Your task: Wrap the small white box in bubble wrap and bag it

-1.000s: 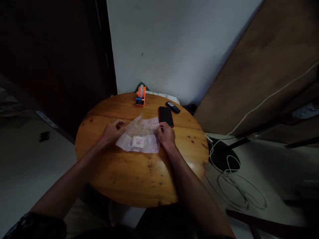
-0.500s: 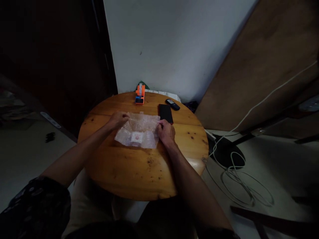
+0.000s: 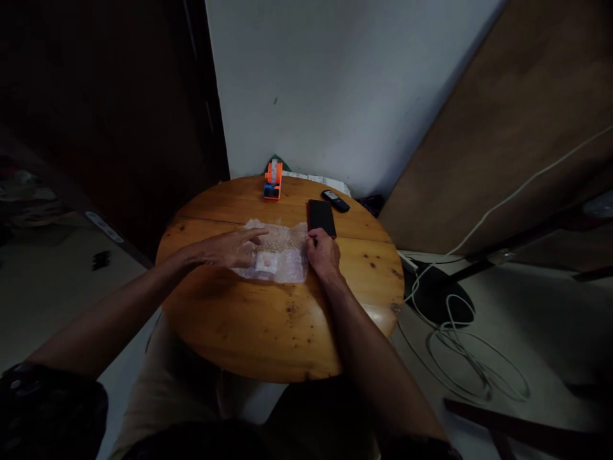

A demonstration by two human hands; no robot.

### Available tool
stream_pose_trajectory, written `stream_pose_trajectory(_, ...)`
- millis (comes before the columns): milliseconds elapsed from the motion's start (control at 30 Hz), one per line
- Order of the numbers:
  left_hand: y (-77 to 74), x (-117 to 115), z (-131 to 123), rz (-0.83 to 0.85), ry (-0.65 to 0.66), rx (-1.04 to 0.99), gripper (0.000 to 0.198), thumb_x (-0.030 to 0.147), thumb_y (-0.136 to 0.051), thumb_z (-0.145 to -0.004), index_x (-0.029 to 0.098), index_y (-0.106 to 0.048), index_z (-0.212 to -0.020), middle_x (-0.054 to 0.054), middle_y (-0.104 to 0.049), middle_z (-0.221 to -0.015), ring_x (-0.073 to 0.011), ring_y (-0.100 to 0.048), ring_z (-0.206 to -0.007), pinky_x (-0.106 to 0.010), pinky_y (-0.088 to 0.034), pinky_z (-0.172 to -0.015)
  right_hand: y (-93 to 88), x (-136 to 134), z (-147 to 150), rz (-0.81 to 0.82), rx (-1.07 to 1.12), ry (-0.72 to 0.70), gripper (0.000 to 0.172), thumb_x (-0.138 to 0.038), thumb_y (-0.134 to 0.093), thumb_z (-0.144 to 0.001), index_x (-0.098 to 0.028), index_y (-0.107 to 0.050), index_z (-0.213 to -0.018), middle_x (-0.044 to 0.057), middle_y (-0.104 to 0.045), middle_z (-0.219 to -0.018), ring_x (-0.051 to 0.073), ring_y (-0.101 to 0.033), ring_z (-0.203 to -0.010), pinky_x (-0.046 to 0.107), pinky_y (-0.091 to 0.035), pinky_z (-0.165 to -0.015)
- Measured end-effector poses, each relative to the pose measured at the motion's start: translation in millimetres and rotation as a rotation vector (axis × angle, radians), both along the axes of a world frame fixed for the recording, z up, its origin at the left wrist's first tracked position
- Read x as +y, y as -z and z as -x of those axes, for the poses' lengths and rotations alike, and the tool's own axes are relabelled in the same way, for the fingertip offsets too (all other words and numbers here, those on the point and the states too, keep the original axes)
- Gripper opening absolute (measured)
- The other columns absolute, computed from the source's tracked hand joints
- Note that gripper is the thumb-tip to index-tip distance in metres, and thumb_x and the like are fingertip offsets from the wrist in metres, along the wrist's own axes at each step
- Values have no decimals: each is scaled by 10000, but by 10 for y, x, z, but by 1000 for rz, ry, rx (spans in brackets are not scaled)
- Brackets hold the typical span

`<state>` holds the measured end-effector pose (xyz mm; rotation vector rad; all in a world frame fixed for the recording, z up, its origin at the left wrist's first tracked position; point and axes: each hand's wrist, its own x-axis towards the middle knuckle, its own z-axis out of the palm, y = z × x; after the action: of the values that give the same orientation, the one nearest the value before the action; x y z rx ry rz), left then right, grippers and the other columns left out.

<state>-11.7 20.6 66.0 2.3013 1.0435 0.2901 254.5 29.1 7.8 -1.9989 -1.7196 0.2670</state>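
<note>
A sheet of bubble wrap (image 3: 292, 266) lies spread on the round wooden table (image 3: 268, 332). On its near part sits a small white box (image 3: 267, 262) with a pinkish mark on top. My left hand (image 3: 234, 248) reaches over the sheet's left side, fingers stretched out and apart, beside the box. At the right edge, my right hand (image 3: 324, 253) has its fingers closed on the bubble wrap. Just beyond that hand lies a dark flat rectangular thing with a red edge, like a phone or notebook (image 3: 321, 217).
An orange tape dispenser (image 3: 273, 181) stands at the table's far side. A small dark handset with a light screen (image 3: 336, 200) lies at the back right. Behind are a wall (image 3: 335, 96) and white papers (image 3: 318, 181). A pale cable (image 3: 454, 345) coils on the floor at right.
My left hand has let go of the sheet's far left corner and moved right and nearer, over the wrap, with fingers opened. My right hand stays at the right edge.
</note>
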Motion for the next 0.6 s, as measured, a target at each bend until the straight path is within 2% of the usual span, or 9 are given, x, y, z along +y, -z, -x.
stream_pose_trajectory(100, -60, -69, 17, 15, -37, 52, 813, 265, -623, -726, 165, -406, -1503, -91, -673, -1144, -219, -643, -953, -327, -506, -833, -16, -7, 1, 0, -6, -4, 313, -264, -477, -950, -240, -678, -1189, 66, -765, -1055, 239, -690, -959, 317, -494, -787)
stream_pose_trajectory(167, -114, -144, 34, 16, -63, 68, 697, 245, -579, -742, 151, -496, -1427, -47, -671, -959, -181, -614, -806, -292, -482, -745, -24, -9, 4, -4, -4, -11, 314, -262, -470, -957, -237, -673, -1195, 67, -764, -1063, 235, -690, -972, 313, -489, -793)
stream_pose_trajectory(233, -167, -282, 40, 42, -16, 77, 514, 240, -530, -779, 161, -615, -1280, -17, -647, -843, -160, -583, -743, -275, -455, -721, -28, -9, 6, -1, -5, -13, 308, -273, -471, -964, -235, -671, -1196, 68, -764, -1063, 234, -690, -979, 310, -485, -793)
stream_pose_trajectory(300, -190, -476, 21, 53, 90, 56, 374, 223, -517, -782, 183, -684, -1114, -22, -658, -880, -162, -587, -784, -261, -437, -725, -28, -5, 8, 10, -10, -5, 301, -284, -476, -968, -237, -672, -1191, 70, -762, -1054, 234, -690, -977, 308, -484, -784)
stream_pose_trajectory(433, -100, -855, -78, 59, 322, 105, 159, 178, -545, -752, 190, -652, -870, -2, -619, -805, -146, -540, -716, -251, -393, -679, -16, -1, 2, 3, -18, 1, 297, -295, -477, -968, -250, -671, -1188, 64, -757, -1042, 235, -689, -968, 310, -482, -784)
stream_pose_trajectory(500, -20, -961, -120, 44, 336, 121, 117, 173, -551, -761, 190, -633, -843, -9, -628, -826, -161, -559, -753, -260, -396, -706, -4, -2, -2, -13, -18, -13, 296, -302, -477, -973, -253, -665, -1195, 59, -758, -1044, 233, -688, -972, 310, -479, -793)
stream_pose_trajectory(600, 83, -1013, -148, 41, 261, 74, 185, 222, -525, -861, 201, -655, -991, -27, -685, -953, -184, -616, -856, -267, -425, -767, 9, -5, -3, -16, -30, -22, 289, -306, -479, -978, -258, -661, -1198, 52, -759, -1043, 227, -686, -973, 303, -474, -792)
